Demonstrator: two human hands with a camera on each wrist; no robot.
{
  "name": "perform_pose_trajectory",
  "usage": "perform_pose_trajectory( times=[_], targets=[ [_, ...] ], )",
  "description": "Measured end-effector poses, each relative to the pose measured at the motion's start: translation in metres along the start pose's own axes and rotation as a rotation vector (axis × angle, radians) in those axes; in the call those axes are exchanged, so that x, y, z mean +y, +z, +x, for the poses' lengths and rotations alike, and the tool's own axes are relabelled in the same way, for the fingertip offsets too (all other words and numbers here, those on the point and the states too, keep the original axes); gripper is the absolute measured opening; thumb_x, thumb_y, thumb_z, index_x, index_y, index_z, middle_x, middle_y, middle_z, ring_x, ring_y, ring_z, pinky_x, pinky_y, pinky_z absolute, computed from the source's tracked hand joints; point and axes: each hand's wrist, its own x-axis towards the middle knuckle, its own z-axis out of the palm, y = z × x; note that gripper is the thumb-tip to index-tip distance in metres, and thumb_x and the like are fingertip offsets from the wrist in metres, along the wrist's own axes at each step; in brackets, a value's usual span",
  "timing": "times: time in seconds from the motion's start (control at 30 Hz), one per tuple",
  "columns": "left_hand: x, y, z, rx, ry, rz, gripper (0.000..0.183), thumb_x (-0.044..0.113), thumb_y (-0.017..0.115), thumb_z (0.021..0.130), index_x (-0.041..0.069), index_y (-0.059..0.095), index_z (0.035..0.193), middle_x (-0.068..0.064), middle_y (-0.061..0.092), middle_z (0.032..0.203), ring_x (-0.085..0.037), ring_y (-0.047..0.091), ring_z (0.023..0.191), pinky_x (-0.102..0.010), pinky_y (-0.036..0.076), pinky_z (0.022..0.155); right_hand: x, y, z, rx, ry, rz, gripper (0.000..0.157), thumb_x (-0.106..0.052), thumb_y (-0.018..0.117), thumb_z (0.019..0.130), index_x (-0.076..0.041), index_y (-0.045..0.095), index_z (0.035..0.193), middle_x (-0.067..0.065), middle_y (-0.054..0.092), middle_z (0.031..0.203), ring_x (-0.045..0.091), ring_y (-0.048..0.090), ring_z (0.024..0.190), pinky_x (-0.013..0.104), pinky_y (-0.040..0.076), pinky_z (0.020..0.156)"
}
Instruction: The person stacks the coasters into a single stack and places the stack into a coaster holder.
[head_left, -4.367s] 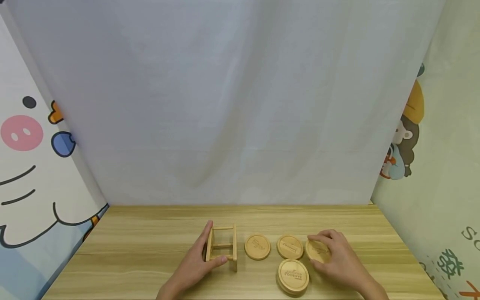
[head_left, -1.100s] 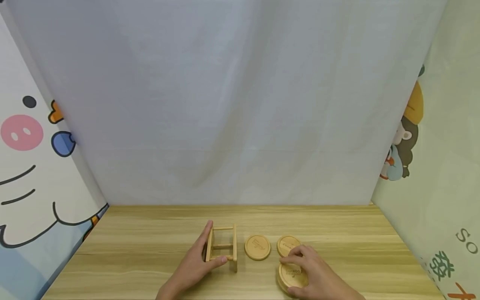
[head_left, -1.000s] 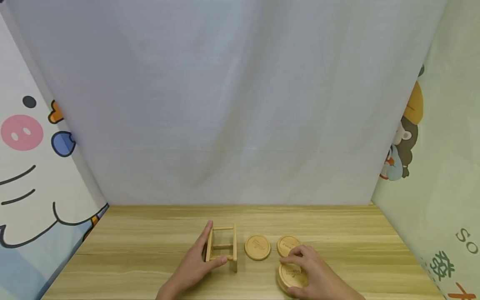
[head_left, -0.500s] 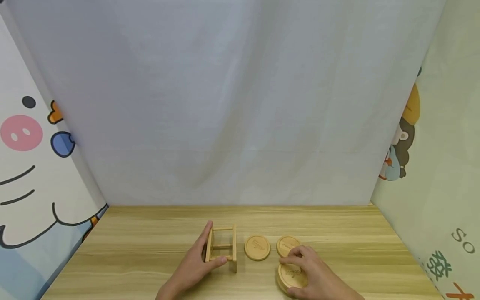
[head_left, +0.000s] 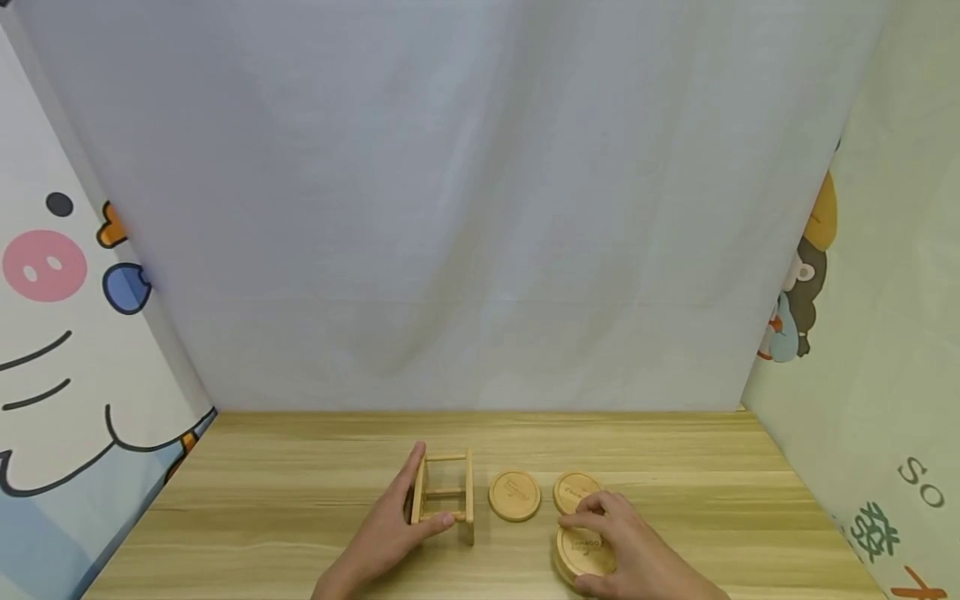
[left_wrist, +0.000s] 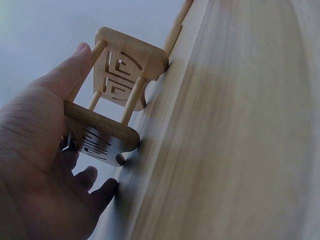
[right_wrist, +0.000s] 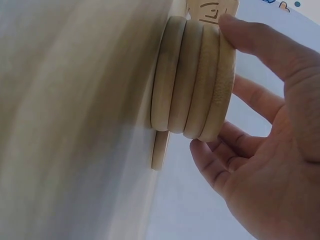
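Observation:
My left hand (head_left: 386,525) holds a small bamboo coaster rack (head_left: 470,492) on the table, its thumb across one end. Two panels with cut-out slits, joined by round rods, make up the rack in the left wrist view. To the right, my right hand (head_left: 633,542) grips the top coaster (right_wrist: 226,85) of a stack of several round bamboo coasters (head_left: 566,568), thumb and fingers at opposite edges. The stack's layers lie flush together in the right wrist view. One single coaster (head_left: 514,496) lies flat between rack and stack; another coaster (head_left: 573,490) lies just behind the stack, partly covered by my fingers.
The wood-grain table (head_left: 300,467) ends at a pale grey curtain (head_left: 480,250) at the back. Cartoon-printed cloths hang at the left (head_left: 82,350) and right (head_left: 862,350).
Since the oldest frame, my right hand has brought the coaster from the far right onto the stack. Over the last second both hands stay put; the right cloth shifts slightly.

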Motion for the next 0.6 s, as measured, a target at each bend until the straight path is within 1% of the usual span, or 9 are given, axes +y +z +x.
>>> perform_pose_trajectory(
  times=[0.13, 0.33, 0.47, 0.6],
  targets=[
    [0.0021, 0.0001, -0.0004, -0.001, 0.001, -0.007, 0.117, 0.054, 0.088, 0.093, 0.031, 0.013, 0.181, -0.008, 0.013, 0.185, -0.046, 0.019, 0.167, -0.076, 0.021, 0.129, -0.0003, -0.0010, 0.0003, 0.003, -0.002, -0.007, 0.063, -0.024, 0.101, 0.081, -0.013, 0.077, 0.138, -0.002, 0.059, 0.132, 0.013, 0.054, 0.120, 0.037, 0.059, 0.096],
    [0.0028, -0.0006, -0.0012, -0.003, 0.007, -0.004, 0.117, 0.052, 0.088, 0.094, 0.029, 0.014, 0.181, -0.010, 0.014, 0.185, -0.047, 0.019, 0.167, -0.076, 0.022, 0.129, -0.0031, -0.0035, 0.0002, 0.025, 0.058, -0.022, 0.070, -0.040, 0.101, 0.082, -0.014, 0.076, 0.141, -0.004, 0.060, 0.131, 0.012, 0.056, 0.118, 0.038, 0.060, 0.097],
    [0.0019, -0.0005, -0.0005, 0.001, 0.012, -0.001, 0.116, 0.052, 0.088, 0.094, 0.030, 0.015, 0.181, -0.011, 0.014, 0.185, -0.048, 0.020, 0.167, -0.077, 0.023, 0.128, -0.0035, -0.0047, 0.0005, 0.049, 0.063, -0.025, 0.067, -0.045, 0.097, 0.086, -0.014, 0.075, 0.142, -0.004, 0.061, 0.131, 0.013, 0.057, 0.118, 0.039, 0.060, 0.095],
    [0.0001, -0.0002, 0.0008, -0.002, 0.007, -0.005, 0.116, 0.052, 0.088, 0.094, 0.033, 0.013, 0.181, -0.010, 0.014, 0.185, -0.047, 0.020, 0.167, -0.077, 0.022, 0.129, -0.0040, -0.0070, 0.0021, 0.032, 0.092, -0.030, 0.064, -0.047, 0.093, 0.091, -0.014, 0.074, 0.143, -0.003, 0.060, 0.133, 0.017, 0.058, 0.119, 0.040, 0.060, 0.095]
  ],
)
